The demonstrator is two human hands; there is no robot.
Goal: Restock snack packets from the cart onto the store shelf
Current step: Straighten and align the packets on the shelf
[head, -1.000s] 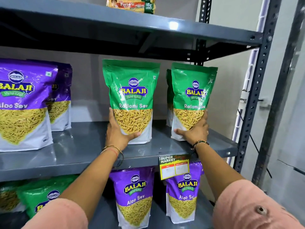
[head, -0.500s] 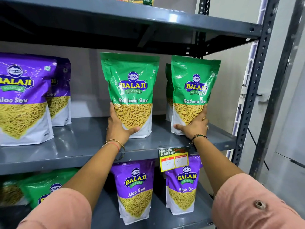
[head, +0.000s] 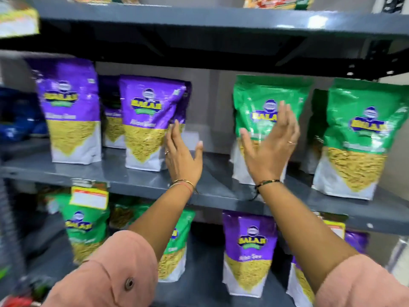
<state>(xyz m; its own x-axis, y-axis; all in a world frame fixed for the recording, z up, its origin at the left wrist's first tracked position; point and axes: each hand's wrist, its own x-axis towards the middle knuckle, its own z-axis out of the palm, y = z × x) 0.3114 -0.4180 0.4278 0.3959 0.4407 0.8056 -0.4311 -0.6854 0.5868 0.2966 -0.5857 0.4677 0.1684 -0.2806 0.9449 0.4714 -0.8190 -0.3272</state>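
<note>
On the grey middle shelf (head: 141, 180) stand two purple Aloo Sev packets (head: 149, 122), (head: 70, 111) on the left and two green Ratlami Sev packets (head: 261, 100), (head: 363, 138) on the right. My left hand (head: 181, 156) is open, its fingertips at the right edge of the nearer purple packet. My right hand (head: 271, 147) is open with fingers spread, in front of the nearer green packet and holding nothing. The view is blurred by motion.
The lower shelf (head: 199, 286) holds more green (head: 86, 227) and purple (head: 250, 251) packets. A yellow price tag (head: 89, 197) hangs on the shelf edge. The top shelf (head: 199, 21) carries other snack packs. Blue packets (head: 17, 120) sit far left. The cart is not in view.
Both hands let go of the two green packets, which stay standing. The view swung left; my left hand moved over to the purple packet and my right hand to the left green packet.
</note>
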